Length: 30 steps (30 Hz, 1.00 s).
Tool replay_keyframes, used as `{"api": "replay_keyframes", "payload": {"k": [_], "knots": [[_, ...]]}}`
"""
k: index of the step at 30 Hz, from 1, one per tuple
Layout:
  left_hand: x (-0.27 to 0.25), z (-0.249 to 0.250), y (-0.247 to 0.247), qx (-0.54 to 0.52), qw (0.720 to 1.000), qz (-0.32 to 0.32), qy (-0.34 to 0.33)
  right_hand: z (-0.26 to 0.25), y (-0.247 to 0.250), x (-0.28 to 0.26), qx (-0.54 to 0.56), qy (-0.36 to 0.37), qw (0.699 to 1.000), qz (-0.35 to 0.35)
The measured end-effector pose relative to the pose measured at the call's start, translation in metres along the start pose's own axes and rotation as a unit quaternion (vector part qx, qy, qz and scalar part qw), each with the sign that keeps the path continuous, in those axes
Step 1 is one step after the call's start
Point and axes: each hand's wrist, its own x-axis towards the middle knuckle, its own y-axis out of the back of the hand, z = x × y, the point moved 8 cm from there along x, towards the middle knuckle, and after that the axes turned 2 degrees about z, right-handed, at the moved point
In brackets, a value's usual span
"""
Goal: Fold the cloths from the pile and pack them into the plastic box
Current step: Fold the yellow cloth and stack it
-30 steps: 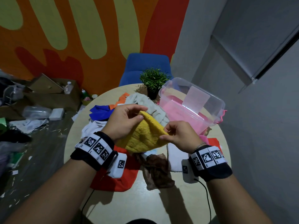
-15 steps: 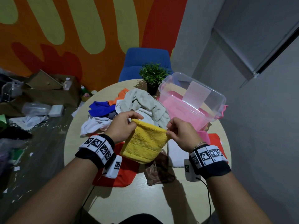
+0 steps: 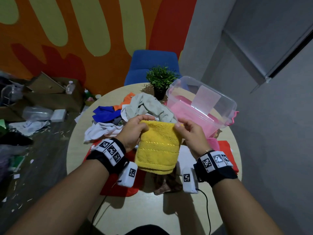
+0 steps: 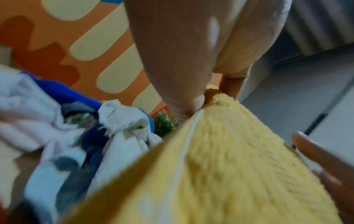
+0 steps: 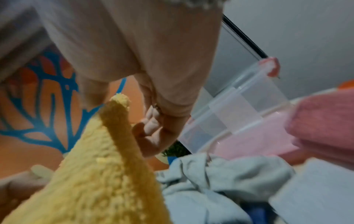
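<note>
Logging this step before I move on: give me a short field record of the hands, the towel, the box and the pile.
left hand: grips the yellow towel's top left corner
right hand: pinches its top right corner
yellow towel: folded, hanging above the table
box: open, pink cloth inside
pile: unfolded cloths behind the towel

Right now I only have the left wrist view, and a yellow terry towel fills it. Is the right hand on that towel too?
Observer: Yes. The right hand pinches the top right corner of the yellow terry towel; the left hand grips the top left.
Operator: What's past that hand?
Observer: The clear plastic box, open, with a pink cloth inside.
Operator: Hanging free?
Observer: It hangs doubled from both hands, its lower fold above a brown cloth on the round beige table.
</note>
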Motion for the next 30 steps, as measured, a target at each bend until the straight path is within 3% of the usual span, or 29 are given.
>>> {"api": "replay_keyframes", "payload": {"k": [2, 4, 8, 12, 15, 17, 20, 22, 24, 30], "knots": [[0.007, -0.024, 0.007, 0.022, 0.999, 0.014, 0.027, 0.029, -0.009, 0.001, -0.070, -0.039, 0.996, -0.040], [0.015, -0.060, 0.019, 0.109, 0.992, 0.033, 0.057, 0.060, -0.019, 0.002, -0.168, -0.058, 0.982, -0.068], [0.017, -0.115, 0.032, 0.255, 0.962, 0.059, 0.079, 0.117, -0.028, 0.000, -0.279, -0.107, 0.952, -0.060], [0.017, -0.121, 0.040, 0.223, 0.968, 0.105, 0.055, 0.149, -0.037, -0.011, -0.244, -0.155, 0.951, -0.107], [0.021, -0.124, 0.042, 0.120, 0.983, 0.115, 0.074, 0.154, -0.039, -0.019, -0.223, -0.154, 0.955, -0.117], [0.017, -0.138, 0.032, 0.077, 0.986, 0.059, 0.136, 0.151, -0.035, -0.019, -0.188, -0.138, 0.968, -0.093], [0.006, -0.161, 0.020, 0.180, 0.963, -0.050, 0.193, 0.151, -0.035, -0.020, -0.165, -0.139, 0.971, -0.099], [0.004, -0.168, 0.017, 0.193, 0.962, -0.061, 0.182, 0.155, -0.039, -0.020, -0.130, -0.147, 0.974, -0.116], [0.002, -0.168, 0.017, 0.143, 0.973, -0.025, 0.181, 0.156, -0.041, -0.020, -0.082, -0.153, 0.977, -0.122], [-0.001, -0.151, 0.014, 0.043, 0.991, 0.000, 0.125, 0.135, -0.029, -0.019, 0.017, -0.149, 0.985, -0.083]]}}
